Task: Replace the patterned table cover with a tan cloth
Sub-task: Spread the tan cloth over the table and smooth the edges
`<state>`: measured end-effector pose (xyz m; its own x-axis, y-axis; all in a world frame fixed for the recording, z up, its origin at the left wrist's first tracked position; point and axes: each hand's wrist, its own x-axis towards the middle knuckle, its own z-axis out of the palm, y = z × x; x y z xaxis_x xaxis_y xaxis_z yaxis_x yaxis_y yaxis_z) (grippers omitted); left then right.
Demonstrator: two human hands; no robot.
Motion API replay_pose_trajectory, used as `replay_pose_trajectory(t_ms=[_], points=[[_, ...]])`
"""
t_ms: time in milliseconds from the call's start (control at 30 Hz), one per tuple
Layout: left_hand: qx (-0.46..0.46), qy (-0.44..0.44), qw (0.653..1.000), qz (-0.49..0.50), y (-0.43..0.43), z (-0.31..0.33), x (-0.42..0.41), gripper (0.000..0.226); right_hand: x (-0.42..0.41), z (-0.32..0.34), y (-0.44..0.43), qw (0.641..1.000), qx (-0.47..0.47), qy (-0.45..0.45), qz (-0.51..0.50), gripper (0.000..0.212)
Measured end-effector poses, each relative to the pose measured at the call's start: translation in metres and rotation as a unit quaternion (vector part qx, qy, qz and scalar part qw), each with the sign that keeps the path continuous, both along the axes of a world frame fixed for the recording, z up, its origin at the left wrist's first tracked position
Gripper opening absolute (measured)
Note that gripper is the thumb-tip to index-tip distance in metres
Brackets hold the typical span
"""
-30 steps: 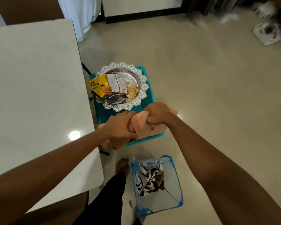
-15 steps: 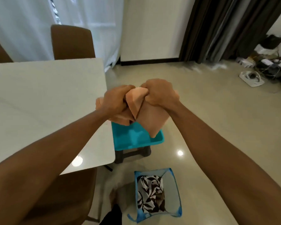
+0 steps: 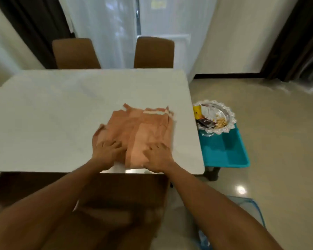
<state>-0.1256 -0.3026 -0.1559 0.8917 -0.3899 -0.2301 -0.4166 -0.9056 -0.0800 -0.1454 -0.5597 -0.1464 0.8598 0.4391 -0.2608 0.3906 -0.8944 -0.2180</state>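
Note:
A folded tan cloth [image 3: 143, 127] lies on the bare white table [image 3: 61, 109], near its front right corner. My left hand [image 3: 107, 152] grips the cloth's near left edge. My right hand [image 3: 157, 157] grips its near right edge, fingers curled onto the fabric. The patterned cover is out of sight; only the rim of the blue mesh basket [image 3: 251, 206] shows at the lower right.
A silver tray of snack packets [image 3: 224, 112] sits on a teal stool [image 3: 224, 150] just right of the table. Two brown chairs [image 3: 74, 53] [image 3: 154, 51] stand at the far side, and another chair [image 3: 116, 204] is tucked under the near edge.
Both hands lifted the tan cloth from the teal stool, carried it left over the table and laid it down. My view swung from the floor to the tabletop.

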Motion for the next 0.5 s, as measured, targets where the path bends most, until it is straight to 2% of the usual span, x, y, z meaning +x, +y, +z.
replay_pose_trajectory(t_ms=[67,100,167,233,367,500], points=[[-0.063,0.030,0.998,0.000,0.038,-0.021,-0.017,0.091,-0.008,-0.023,0.029,0.991,0.078,0.038,-0.102,0.072],[-0.082,0.033,0.996,-0.004,0.055,-0.025,-0.019,0.088,-0.007,-0.028,0.049,0.977,0.132,0.037,-0.166,0.076],[-0.084,0.019,0.996,-0.026,0.073,-0.026,-0.012,0.078,0.004,-0.034,0.075,0.953,0.151,-0.004,-0.261,0.087],[-0.093,0.002,0.995,-0.037,0.099,-0.019,0.002,0.070,0.018,-0.033,0.125,0.960,0.098,-0.038,-0.259,0.090],[-0.112,0.011,0.994,0.010,0.124,-0.010,0.023,0.053,0.031,-0.037,0.182,0.952,0.099,-0.039,-0.287,0.100],[-0.120,0.012,0.992,0.043,0.175,-0.003,0.031,0.047,0.043,-0.037,0.236,0.966,0.052,-0.052,-0.248,0.106]])
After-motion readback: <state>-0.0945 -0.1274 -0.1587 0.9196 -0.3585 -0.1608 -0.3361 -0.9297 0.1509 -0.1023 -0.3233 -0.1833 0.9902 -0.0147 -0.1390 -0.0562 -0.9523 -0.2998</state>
